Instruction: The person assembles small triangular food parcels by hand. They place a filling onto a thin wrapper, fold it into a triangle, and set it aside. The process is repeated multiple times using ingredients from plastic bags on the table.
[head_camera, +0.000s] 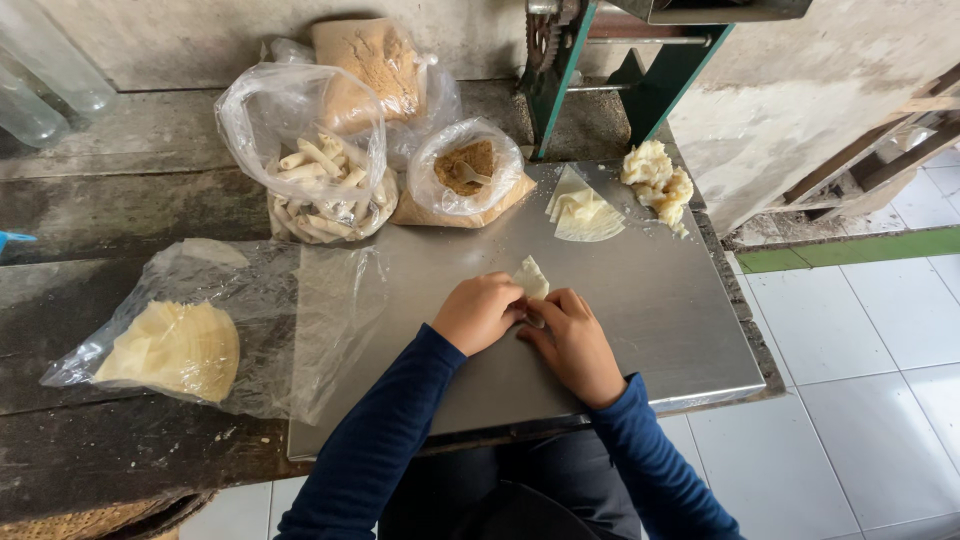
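My left hand and my right hand meet over a metal sheet and together pinch a small pale dough wrapper, folded into a pointed shape. Both hands have their fingers curled on it, and whatever lies under the fingers is hidden. A short stack of triangular dough sheets lies farther back on the metal. A crumbly lump of dough sits beside that stack at the right.
A clear bag of rolled dough sticks, a bag of brown filling with a spoon and a sack of brown powder stand at the back. A plastic bag with stacked wrappers lies left. A green machine frame rises behind.
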